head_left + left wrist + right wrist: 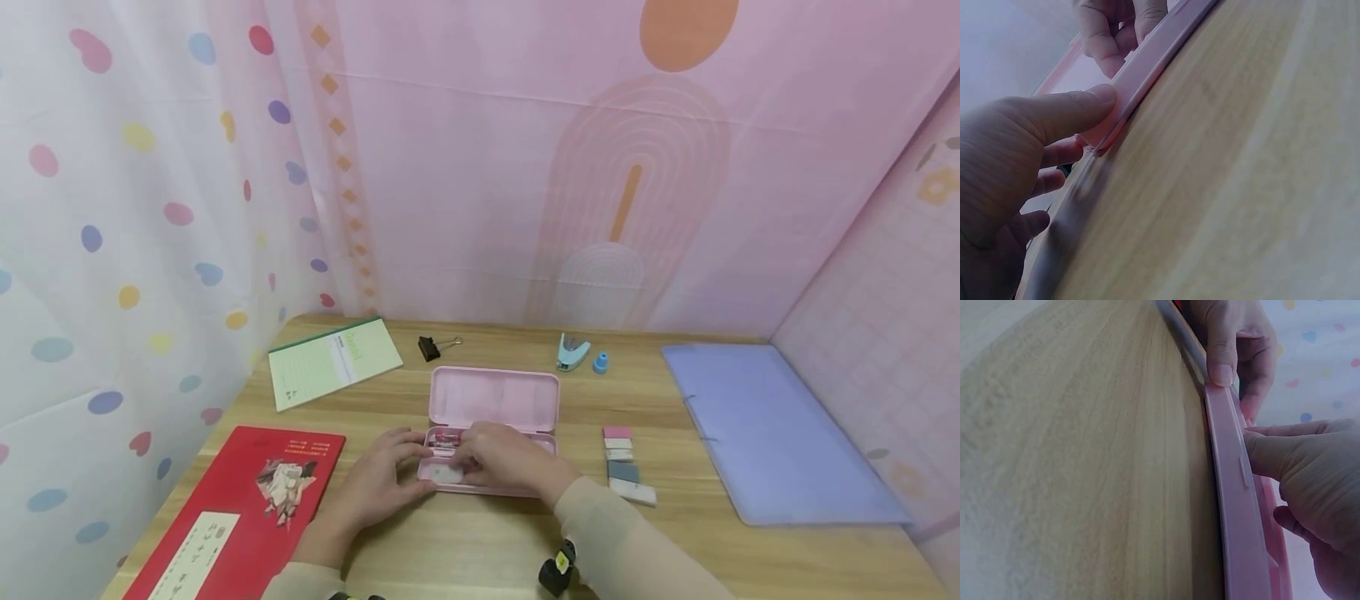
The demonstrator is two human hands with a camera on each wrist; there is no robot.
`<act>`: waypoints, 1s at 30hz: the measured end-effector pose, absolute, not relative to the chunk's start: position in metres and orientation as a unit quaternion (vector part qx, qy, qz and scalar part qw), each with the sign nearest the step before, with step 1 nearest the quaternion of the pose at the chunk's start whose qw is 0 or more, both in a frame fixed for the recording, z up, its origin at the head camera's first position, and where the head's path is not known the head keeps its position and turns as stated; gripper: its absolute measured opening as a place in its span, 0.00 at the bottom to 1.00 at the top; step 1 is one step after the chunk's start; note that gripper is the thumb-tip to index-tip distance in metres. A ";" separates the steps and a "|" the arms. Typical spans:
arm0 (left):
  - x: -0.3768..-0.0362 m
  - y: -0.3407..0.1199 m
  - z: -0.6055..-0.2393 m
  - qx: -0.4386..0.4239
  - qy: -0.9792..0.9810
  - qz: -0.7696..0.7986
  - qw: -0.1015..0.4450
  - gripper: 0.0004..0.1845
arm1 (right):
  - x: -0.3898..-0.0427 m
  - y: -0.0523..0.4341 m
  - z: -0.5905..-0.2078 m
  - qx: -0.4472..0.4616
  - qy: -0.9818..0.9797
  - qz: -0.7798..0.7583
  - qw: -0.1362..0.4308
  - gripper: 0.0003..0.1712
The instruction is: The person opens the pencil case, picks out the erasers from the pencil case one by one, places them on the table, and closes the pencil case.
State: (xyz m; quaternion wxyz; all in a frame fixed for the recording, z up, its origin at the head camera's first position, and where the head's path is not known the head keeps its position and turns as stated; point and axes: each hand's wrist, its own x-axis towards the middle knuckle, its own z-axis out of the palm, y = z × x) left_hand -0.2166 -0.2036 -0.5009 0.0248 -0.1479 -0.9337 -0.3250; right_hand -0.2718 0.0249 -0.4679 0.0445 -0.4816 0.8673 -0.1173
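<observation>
A pink pencil case (495,400) lies open on the table, its lid tipped back. My left hand (382,475) holds the case at its left end; in the left wrist view the thumb (1085,106) presses on the front wall and the fingers are at the end. My right hand (498,458) reaches down into the case, fingers bent, right at a whitish piece (446,473) in the front compartment. Its fingertips are hidden behind the rim in the right wrist view, so I cannot tell whether they pinch it. Red and pink pens (446,440) lie in the back compartment.
Several erasers (621,467) form a column right of the case. Behind it are a black binder clip (429,348), a light-blue stapler (572,354) and a small blue cone-shaped piece (600,363). A green notepad (337,362), red book (247,492) and blue folder (780,433) lie at the sides.
</observation>
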 end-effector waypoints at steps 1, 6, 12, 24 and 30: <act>-0.217 -0.204 -0.501 -0.147 -0.934 -0.324 0.024 0.23 | -0.272 0.025 -0.468 -0.481 0.868 -0.112 0.041 0.13; -0.217 -0.203 -0.500 -0.142 -0.936 -0.322 0.020 0.23 | -0.269 0.024 -0.465 -0.485 0.873 -0.053 0.001 0.13; -0.218 -0.202 -0.499 -0.141 -0.938 -0.317 0.019 0.23 | -0.268 0.024 -0.464 -0.460 0.885 -0.075 0.013 0.12; -0.218 -0.204 -0.502 -0.142 -0.936 -0.322 0.013 0.23 | -0.268 0.029 -0.463 -0.437 0.883 -0.155 0.070 0.10; -0.218 -0.204 -0.502 -0.144 -0.937 -0.317 0.016 0.24 | -0.264 0.068 -0.454 -0.405 0.894 -0.186 0.051 0.13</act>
